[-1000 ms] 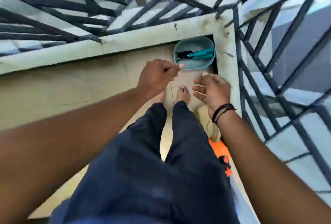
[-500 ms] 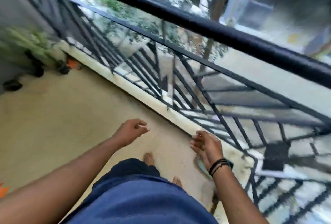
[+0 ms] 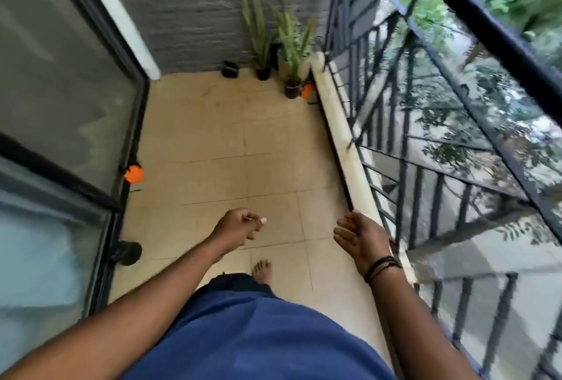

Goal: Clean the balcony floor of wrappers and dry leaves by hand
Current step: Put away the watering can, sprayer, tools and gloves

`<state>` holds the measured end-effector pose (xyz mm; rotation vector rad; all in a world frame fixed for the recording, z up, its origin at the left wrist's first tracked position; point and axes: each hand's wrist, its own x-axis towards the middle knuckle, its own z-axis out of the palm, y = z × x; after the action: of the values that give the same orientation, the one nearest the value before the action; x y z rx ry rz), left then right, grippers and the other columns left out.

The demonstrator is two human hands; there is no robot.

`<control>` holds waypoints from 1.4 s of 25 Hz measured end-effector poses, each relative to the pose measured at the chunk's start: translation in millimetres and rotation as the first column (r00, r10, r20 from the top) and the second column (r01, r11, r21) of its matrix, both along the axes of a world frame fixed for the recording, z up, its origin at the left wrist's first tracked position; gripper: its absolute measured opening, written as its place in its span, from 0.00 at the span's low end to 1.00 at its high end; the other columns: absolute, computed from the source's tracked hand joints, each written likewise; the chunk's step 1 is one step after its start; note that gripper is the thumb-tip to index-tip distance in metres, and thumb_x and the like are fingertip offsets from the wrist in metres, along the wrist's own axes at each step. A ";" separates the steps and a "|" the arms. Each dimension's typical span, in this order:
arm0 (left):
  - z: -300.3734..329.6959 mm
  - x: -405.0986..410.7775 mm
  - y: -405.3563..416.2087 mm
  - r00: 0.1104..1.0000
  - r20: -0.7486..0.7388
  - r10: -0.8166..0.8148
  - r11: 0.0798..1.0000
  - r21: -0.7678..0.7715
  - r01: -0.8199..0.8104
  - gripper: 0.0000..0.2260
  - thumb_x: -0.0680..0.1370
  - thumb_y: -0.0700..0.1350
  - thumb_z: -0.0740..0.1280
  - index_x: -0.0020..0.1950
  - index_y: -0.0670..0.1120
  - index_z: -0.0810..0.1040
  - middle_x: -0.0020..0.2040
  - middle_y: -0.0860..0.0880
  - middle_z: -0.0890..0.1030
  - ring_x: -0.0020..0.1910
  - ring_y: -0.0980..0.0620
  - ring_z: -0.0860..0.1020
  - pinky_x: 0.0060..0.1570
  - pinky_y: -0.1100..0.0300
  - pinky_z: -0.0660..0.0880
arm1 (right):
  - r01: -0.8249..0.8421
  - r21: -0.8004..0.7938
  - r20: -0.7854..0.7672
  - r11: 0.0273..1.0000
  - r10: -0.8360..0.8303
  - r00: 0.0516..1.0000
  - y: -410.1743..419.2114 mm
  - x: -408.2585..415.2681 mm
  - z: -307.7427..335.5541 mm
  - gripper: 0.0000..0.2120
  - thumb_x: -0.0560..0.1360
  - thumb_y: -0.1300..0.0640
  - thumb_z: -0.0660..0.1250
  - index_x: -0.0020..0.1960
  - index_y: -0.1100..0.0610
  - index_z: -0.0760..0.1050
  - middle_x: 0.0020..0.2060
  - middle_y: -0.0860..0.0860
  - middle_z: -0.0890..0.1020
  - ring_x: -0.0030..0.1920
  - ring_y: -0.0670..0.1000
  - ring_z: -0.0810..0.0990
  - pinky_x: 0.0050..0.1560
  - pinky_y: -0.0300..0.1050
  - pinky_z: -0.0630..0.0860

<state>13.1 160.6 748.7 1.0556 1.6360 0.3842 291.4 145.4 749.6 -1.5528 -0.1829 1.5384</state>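
Orange wrapper (image 3: 133, 174) on tiled floor (image 3: 219, 142) beside glass door (image 3: 60, 90)

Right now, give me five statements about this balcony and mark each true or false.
1. Two orange wrappers lie on the floor, one by the glass door, one near the potted plants. True.
2. The right hand grips the railing. False: it hangs free with loose fingers.
3. The plants stand at the far wall. True.
4. The person wears shoes. False: a bare foot shows.
5. The left hand carries a bucket. False: no bucket shows.
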 end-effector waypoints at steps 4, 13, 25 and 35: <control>-10.2 -77.6 53.4 0.993 -0.012 0.115 0.990 -0.080 -0.116 0.10 0.79 0.51 0.71 0.55 0.46 0.81 0.50 0.47 0.86 0.43 0.52 0.82 0.42 0.58 0.72 | -0.209 -0.002 0.010 0.978 0.209 0.978 108.9 -89.8 -3.4 0.09 0.82 0.56 0.64 0.53 0.62 0.78 0.45 0.60 0.83 0.42 0.58 0.82 0.47 0.50 0.80; -31.0 -208.9 167.5 0.838 -0.035 0.544 0.832 -0.104 -0.545 0.09 0.78 0.47 0.72 0.57 0.46 0.82 0.50 0.44 0.86 0.41 0.49 0.82 0.40 0.60 0.73 | -0.388 -0.057 0.025 0.920 0.390 0.921 307.1 -187.9 -16.7 0.08 0.82 0.56 0.63 0.51 0.61 0.78 0.46 0.58 0.83 0.43 0.58 0.82 0.46 0.50 0.80; 4.9 -339.1 294.9 0.353 0.026 0.935 0.354 -0.070 -0.933 0.08 0.79 0.45 0.71 0.56 0.44 0.83 0.51 0.42 0.86 0.40 0.49 0.81 0.39 0.60 0.74 | -0.865 -0.063 0.052 0.497 0.867 0.495 554.0 -436.6 -38.9 0.08 0.82 0.61 0.64 0.54 0.64 0.79 0.41 0.59 0.82 0.39 0.58 0.82 0.43 0.51 0.81; -37.2 -505.2 351.2 0.205 0.038 0.978 0.209 -0.224 -0.952 0.06 0.81 0.42 0.67 0.45 0.49 0.82 0.44 0.46 0.83 0.36 0.52 0.79 0.35 0.62 0.73 | -0.924 -0.150 -0.073 0.352 0.928 0.366 597.6 -692.9 -72.6 0.08 0.82 0.58 0.65 0.48 0.61 0.78 0.42 0.59 0.82 0.39 0.58 0.81 0.46 0.51 0.81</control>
<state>-492.0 511.8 711.5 -0.3577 1.9519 1.1374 -401.5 743.1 676.9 -1.6696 -1.1829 2.4602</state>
